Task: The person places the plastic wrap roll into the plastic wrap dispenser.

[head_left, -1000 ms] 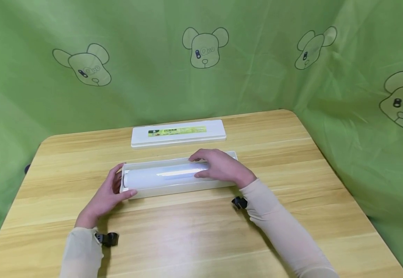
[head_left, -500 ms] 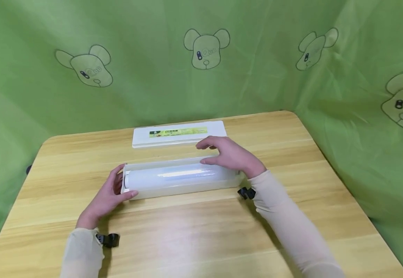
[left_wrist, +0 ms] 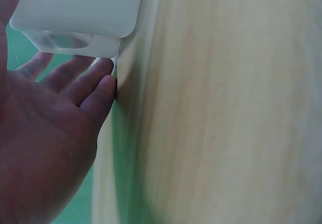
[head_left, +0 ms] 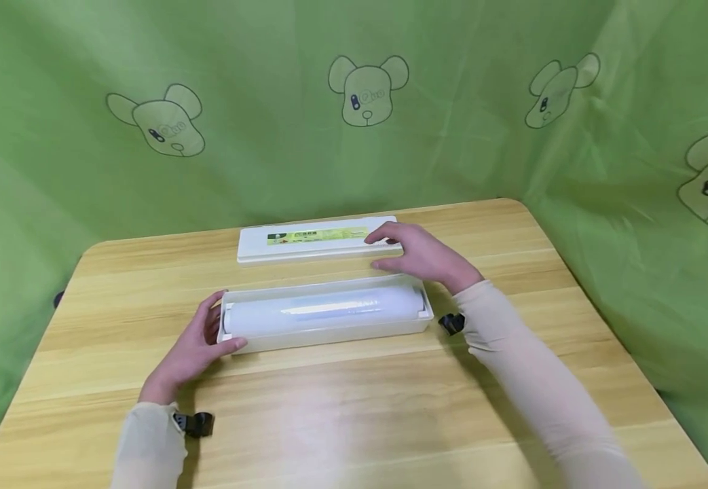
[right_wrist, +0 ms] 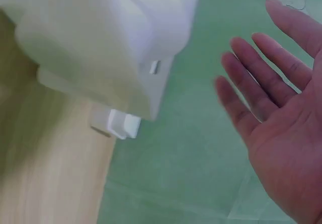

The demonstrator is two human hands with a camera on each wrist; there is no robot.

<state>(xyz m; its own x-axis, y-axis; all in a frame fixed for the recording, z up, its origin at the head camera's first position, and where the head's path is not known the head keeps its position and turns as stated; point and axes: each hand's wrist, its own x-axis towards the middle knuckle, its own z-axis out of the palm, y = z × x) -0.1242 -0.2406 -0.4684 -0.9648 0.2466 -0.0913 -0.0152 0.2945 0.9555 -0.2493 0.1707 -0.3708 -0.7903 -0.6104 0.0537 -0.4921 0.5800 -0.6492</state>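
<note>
White plastic forms a long, narrow box (head_left: 335,335) lying open side up across the middle of a wood-grain table (head_left: 329,421). Inside it sits a glossy, pale roll (head_left: 323,312) of what looks like cling film, filling most of the length between the end walls.

The person's left hand (head_left: 197,345) holds the box's left end, thumb along the front corner and fingers bent round the end wall. The right hand (head_left: 425,255) has thumb and fingers parted and holds nothing; it is raised beyond the box's right end, its fingertips over the near right part of a white lid (head_left: 313,248) with a green and yellow label (head_left: 317,236). Whether they touch the lid cannot be told.

The box is probably light and stiff, steadiest when held by its ends. The roll is likely heavier for its size, smooth and inclined to turn, with film that could crease; its ends would be the surest hold. The lid looks thin and rigid, best taken by its short edges.

Only a narrow strip of wood separates box and lid, and the lid lies near the table's far edge, with green cloth (head_left: 268,156) hanging behind. More room opens toward the person and to the right.
</note>
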